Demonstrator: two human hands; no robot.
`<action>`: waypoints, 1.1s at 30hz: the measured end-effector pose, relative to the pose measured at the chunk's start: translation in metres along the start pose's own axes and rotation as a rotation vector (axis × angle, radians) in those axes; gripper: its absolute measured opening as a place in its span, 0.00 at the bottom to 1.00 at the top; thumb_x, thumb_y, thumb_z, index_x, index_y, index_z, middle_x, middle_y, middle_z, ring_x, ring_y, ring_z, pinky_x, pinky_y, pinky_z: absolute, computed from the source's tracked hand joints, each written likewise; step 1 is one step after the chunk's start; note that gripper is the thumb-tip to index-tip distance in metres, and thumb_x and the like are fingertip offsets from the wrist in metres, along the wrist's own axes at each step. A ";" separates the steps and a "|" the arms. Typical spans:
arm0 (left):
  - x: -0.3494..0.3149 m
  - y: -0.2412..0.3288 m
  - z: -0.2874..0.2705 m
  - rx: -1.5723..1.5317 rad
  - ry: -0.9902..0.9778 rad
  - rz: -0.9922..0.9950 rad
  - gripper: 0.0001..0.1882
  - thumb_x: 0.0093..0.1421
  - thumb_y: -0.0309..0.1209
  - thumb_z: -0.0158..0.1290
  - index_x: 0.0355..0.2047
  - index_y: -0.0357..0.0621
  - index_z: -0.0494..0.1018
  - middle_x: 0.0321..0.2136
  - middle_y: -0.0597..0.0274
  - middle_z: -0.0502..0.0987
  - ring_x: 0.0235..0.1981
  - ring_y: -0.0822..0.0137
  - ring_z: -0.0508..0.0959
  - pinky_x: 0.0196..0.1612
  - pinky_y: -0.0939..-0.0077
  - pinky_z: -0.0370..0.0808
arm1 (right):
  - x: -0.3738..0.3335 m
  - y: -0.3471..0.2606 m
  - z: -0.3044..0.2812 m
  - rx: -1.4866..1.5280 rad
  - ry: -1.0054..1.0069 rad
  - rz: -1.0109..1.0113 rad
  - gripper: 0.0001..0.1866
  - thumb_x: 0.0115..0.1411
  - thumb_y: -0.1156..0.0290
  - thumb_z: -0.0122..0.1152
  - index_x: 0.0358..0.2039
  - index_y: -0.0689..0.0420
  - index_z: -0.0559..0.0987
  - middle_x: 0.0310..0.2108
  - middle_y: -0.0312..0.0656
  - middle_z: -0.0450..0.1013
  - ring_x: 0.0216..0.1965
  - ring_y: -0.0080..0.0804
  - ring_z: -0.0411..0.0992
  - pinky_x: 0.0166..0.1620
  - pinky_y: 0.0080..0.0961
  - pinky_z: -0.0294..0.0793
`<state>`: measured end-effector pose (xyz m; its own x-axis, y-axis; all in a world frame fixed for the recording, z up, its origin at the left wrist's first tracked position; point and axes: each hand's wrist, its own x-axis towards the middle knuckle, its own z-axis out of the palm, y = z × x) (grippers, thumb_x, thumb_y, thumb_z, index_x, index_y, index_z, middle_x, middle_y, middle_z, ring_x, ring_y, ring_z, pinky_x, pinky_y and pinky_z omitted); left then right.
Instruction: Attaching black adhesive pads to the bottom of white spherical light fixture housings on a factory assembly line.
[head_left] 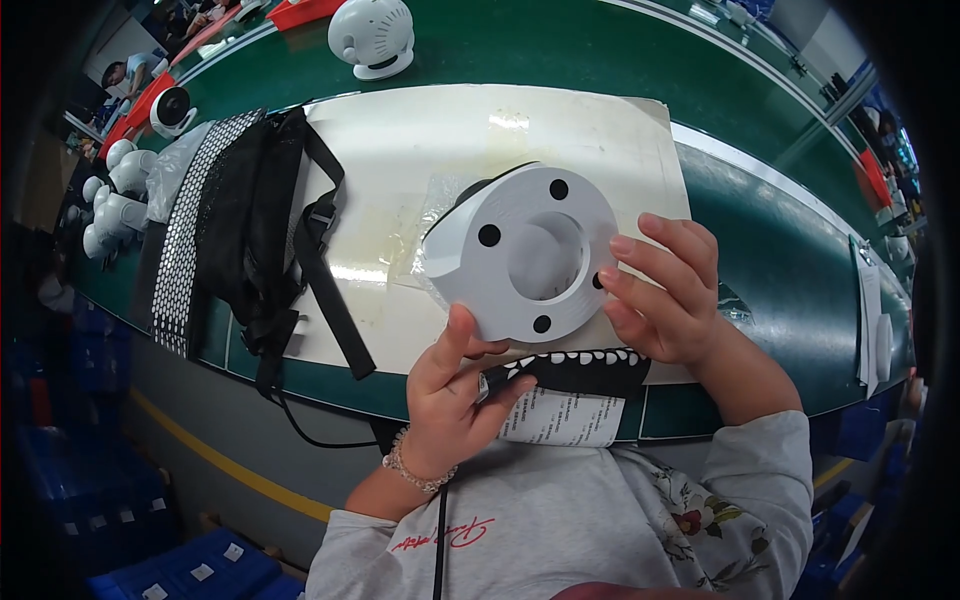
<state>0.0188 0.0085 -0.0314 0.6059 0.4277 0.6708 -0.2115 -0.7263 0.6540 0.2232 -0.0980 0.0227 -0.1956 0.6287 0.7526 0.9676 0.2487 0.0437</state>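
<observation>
Green table (520, 55) runs across the room before me, and a cream board (600, 130) lies on it under my work. My left hand (450, 400) is closed on the lower left edge of a white device (525, 255), with the thumb against its near rim. From this grip the device lies up and to the right, its round opening turned towards me. It looks nearly round, so I find no clear long axis; only one corner points to the left. My right hand (675, 290) stands at its right edge, fingers bent and spread, grasping nothing that I can see. Its fingertips are closest to the rightmost black pad (599, 281), much nearer than my left hand. Whether they press it, I cannot tell.
</observation>
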 end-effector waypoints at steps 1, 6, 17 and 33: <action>0.000 0.000 -0.001 -0.001 0.001 0.001 0.13 0.36 0.21 0.61 0.12 0.30 0.65 0.55 0.45 0.54 0.30 0.64 0.76 0.31 0.77 0.73 | 0.000 0.001 -0.001 -0.028 -0.033 -0.041 0.10 0.49 0.66 0.55 0.31 0.57 0.75 0.40 0.45 0.68 0.45 0.46 0.64 0.43 0.36 0.63; 0.001 0.001 -0.003 0.008 -0.029 0.018 0.11 0.36 0.21 0.61 0.17 0.28 0.70 0.55 0.45 0.54 0.29 0.66 0.76 0.31 0.78 0.73 | 0.006 0.000 0.008 0.585 0.103 0.508 0.17 0.50 0.62 0.56 0.38 0.58 0.71 0.40 0.41 0.68 0.43 0.36 0.65 0.43 0.32 0.63; 0.000 0.003 -0.013 -0.136 -0.069 -0.016 0.12 0.36 0.24 0.62 0.23 0.36 0.72 0.53 0.45 0.59 0.39 0.61 0.74 0.30 0.77 0.70 | 0.033 0.041 -0.010 1.442 0.105 1.232 0.20 0.52 0.64 0.52 0.42 0.64 0.66 0.33 0.39 0.69 0.34 0.24 0.68 0.41 0.21 0.67; 0.006 0.007 -0.015 -0.124 -0.198 -0.051 0.15 0.39 0.23 0.61 0.28 0.38 0.68 0.52 0.46 0.60 0.39 0.59 0.73 0.33 0.76 0.72 | -0.069 0.264 0.024 -0.669 -0.438 1.131 0.14 0.55 0.69 0.41 0.40 0.54 0.74 0.39 0.44 0.70 0.42 0.42 0.67 0.45 0.34 0.65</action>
<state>0.0095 0.0140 -0.0179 0.7545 0.3393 0.5618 -0.2615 -0.6297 0.7315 0.4885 -0.0578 -0.0332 0.8253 0.4584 0.3298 0.4997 -0.8648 -0.0483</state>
